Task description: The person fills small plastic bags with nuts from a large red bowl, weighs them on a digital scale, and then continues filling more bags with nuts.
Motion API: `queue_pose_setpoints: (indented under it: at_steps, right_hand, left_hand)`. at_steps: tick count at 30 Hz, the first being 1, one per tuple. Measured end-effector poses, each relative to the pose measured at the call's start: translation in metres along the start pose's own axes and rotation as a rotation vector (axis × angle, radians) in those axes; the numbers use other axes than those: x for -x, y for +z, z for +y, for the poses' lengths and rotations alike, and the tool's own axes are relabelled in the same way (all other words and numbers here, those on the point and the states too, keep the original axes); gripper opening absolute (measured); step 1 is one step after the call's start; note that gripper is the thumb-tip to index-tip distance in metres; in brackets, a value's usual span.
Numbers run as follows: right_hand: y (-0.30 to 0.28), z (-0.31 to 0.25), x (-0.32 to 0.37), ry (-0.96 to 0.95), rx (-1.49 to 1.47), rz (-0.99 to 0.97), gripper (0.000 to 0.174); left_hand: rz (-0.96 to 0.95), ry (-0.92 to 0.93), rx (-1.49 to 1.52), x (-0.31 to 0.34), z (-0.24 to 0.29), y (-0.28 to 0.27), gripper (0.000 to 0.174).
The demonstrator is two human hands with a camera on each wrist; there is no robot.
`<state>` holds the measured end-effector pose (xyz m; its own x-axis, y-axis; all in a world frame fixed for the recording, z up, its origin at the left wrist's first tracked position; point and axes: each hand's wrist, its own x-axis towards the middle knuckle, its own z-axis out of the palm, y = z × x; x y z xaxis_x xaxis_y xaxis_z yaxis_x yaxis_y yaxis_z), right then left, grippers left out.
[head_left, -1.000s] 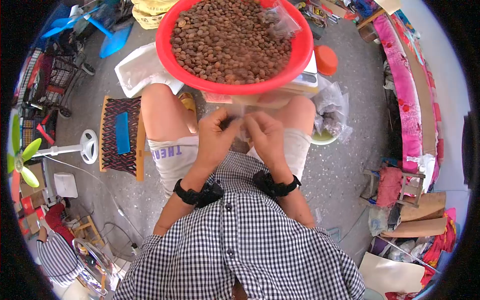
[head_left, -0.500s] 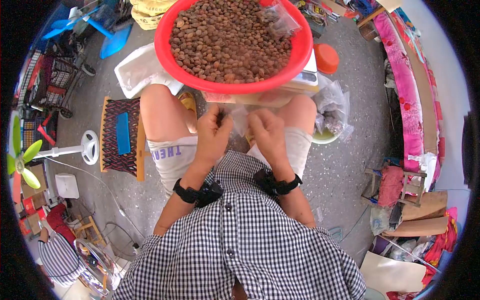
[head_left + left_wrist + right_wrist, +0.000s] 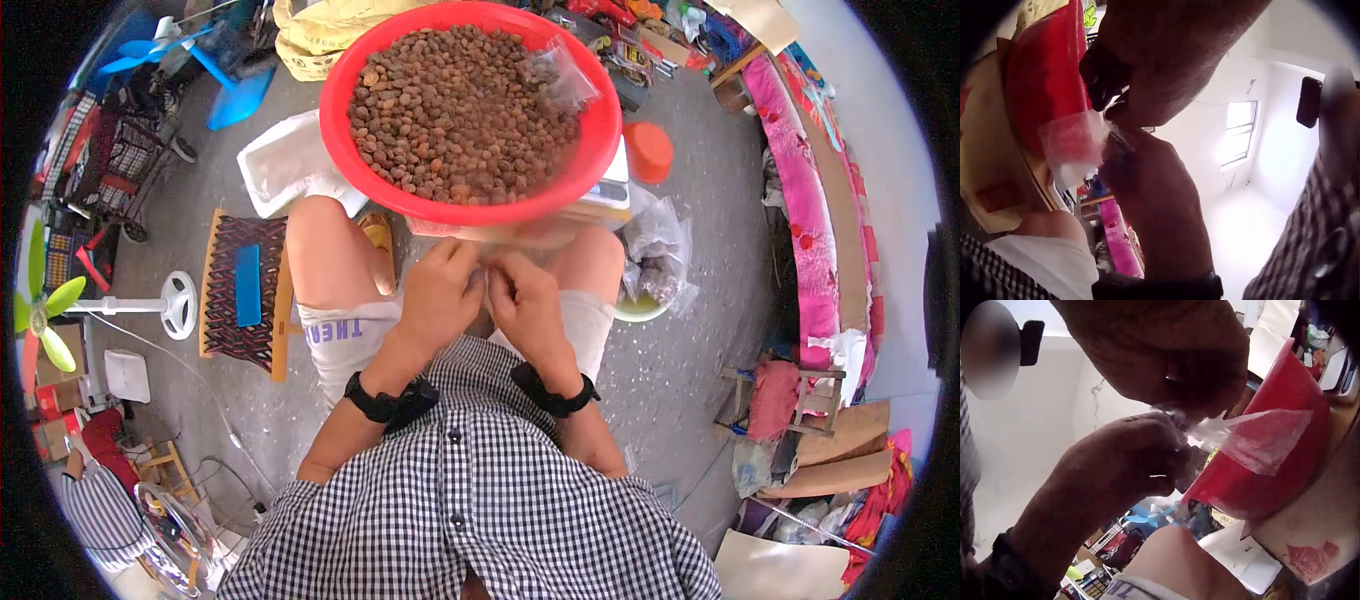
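Note:
Both hands meet above the lap, just below the red basin point(image 3: 335, 160) heaped with brown nuts or seeds point(image 3: 450, 110). My left hand point(image 3: 437, 300) and right hand point(image 3: 530, 305) pinch a small clear plastic bag between them. In the right wrist view the bag point(image 3: 1266, 440) hangs from the fingers toward the basin's outer wall; the left wrist view shows the bag point(image 3: 1072, 147) too. What the bag holds is hidden by the fingers. Another clear bag point(image 3: 568, 80) lies on the nuts at the basin's right side.
A white foam tray point(image 3: 290, 165) and a woven stool point(image 3: 245, 290) stand at the left. On the right are an orange-red bowl point(image 3: 648, 152), a scale point(image 3: 612, 185) under the basin's edge, and plastic bags point(image 3: 660, 240) in a green-rimmed bowl point(image 3: 640, 312). A blue fan point(image 3: 235, 95) stands farther back.
The hands, slightly apart half a second ago with the bag between them, have come together and turned inward. The basin and surroundings sit slightly lower in the head view.

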<state>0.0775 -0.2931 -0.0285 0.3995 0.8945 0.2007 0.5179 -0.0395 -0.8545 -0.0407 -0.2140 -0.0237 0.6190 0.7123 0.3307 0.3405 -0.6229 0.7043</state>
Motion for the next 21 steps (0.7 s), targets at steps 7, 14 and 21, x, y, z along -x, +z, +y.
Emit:
queue_pose_setpoints:
  at_steps: [7, 14, 21]
  right_hand:
    - [-0.006, -0.007, 0.0, 0.019, 0.139, -0.034, 0.021]
    - [-0.003, 0.01, 0.005, -0.005, 0.391, -0.002, 0.02]
    - [-0.019, 0.014, -0.009, -0.005, 0.251, 0.06, 0.01]
  left_hand:
    - [0.0, -0.019, -0.098, 0.007, -0.006, 0.005, 0.01]
    - [-0.034, 0.052, -0.274, 0.012, -0.003, 0.009, 0.016]
    - [-0.337, 0.057, -0.249, 0.01, 0.025, -0.001, 0.03]
